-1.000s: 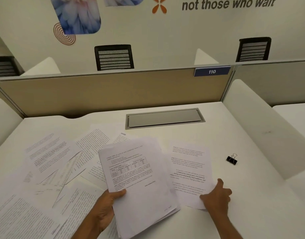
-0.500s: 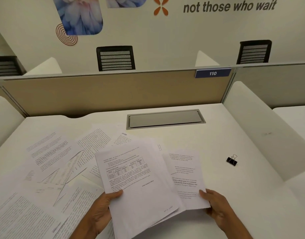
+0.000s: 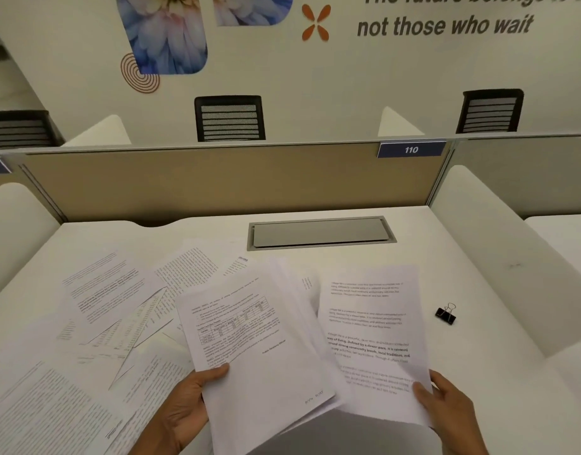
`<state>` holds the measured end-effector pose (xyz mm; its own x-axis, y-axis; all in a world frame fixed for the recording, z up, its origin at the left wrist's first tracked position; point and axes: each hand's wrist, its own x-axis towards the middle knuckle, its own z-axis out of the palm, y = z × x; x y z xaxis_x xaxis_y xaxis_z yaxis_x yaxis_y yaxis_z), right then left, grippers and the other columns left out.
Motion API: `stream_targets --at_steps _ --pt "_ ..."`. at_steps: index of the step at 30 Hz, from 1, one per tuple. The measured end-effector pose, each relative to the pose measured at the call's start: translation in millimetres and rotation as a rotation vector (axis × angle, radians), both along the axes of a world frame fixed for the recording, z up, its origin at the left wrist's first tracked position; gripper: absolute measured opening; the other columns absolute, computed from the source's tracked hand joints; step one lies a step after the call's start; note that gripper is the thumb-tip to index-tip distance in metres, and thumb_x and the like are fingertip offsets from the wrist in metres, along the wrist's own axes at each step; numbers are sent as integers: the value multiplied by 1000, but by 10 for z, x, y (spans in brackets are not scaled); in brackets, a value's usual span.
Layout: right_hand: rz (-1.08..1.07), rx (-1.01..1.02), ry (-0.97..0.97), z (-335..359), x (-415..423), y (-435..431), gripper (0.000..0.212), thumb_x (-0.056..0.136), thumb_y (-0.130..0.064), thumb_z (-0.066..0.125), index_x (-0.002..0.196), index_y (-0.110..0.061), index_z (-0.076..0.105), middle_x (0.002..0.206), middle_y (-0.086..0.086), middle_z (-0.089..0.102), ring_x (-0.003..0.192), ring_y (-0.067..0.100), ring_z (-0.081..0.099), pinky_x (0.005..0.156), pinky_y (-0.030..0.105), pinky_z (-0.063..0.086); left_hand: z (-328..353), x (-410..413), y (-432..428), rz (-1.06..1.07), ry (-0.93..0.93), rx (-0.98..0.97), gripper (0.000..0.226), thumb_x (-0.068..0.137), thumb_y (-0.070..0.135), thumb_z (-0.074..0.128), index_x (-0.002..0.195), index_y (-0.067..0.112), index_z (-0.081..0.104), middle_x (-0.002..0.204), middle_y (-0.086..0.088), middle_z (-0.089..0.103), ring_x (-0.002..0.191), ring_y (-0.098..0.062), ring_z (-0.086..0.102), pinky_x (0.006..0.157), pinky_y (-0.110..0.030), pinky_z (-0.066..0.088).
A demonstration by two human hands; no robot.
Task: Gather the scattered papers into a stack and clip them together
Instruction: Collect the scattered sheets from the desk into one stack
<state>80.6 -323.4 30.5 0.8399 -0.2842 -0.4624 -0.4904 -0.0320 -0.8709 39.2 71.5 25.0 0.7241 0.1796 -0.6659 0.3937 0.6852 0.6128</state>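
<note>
My left hand (image 3: 187,403) grips a stack of printed sheets (image 3: 259,359) by its left edge, thumb on top, lifted off the desk. My right hand (image 3: 446,410) pinches the lower right corner of a single printed sheet (image 3: 369,336), raised off the desk and lying just right of the stack, its left edge tucked under it. Several loose papers (image 3: 115,310) remain scattered over the left half of the white desk (image 3: 479,323). A black binder clip (image 3: 446,314) lies alone on the desk to the right of the single sheet.
A grey cable hatch (image 3: 322,232) is set into the desk at the back. A tan divider panel (image 3: 216,182) closes the far side, and white side partitions (image 3: 499,257) flank the desk. Black chairs stand beyond the divider.
My right hand has gone from pressing on the single sheet on the desk to pinching its corner and lifting it up beside the stack. The stack in my left hand stays put.
</note>
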Motion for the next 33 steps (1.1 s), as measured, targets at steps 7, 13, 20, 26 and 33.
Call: stream_targets --at_steps 7,13,20,26,33 --pt "234 152 28 171 -5 355 24 91 4 66 108 -12 72 88 14 81 74 30 78 73 38 62 136 -74 -13 -53 4 22 56 77 -6 71 130 9 66 125 -16 74 123 -42 63 110 -57 45" --pt "424 241 43 341 63 703 26 91 4 64 113 -8 72 99 21 79 84 37 77 73 40 63 203 -244 159 -36 -6 97 60 75 -2 75 133 10 64 126 -15 74 120 -40 65 105 -55 50" --pt "667 191 47 420 27 1255 41 71 -21 81 111 -13 77 101 10 81 92 28 77 72 31 59 243 -414 279 -76 -36 149 46 85 -9 68 124 13 67 121 -14 76 117 -39 67 101 -55 53" --pt "802 189 74 405 6 1593 40 81 -35 78 117 -18 73 105 3 80 97 23 77 75 29 59 319 -461 407 -101 -11 142 43 83 -4 69 124 8 69 119 -14 77 109 -35 73 78 -41 64" --pt "765 146 160 321 160 1785 62 87 -65 62 138 -31 56 135 -10 64 124 21 62 108 45 49 239 -443 476 -55 -3 161 44 81 -3 73 123 9 70 117 -15 78 111 -39 71 98 -52 55"
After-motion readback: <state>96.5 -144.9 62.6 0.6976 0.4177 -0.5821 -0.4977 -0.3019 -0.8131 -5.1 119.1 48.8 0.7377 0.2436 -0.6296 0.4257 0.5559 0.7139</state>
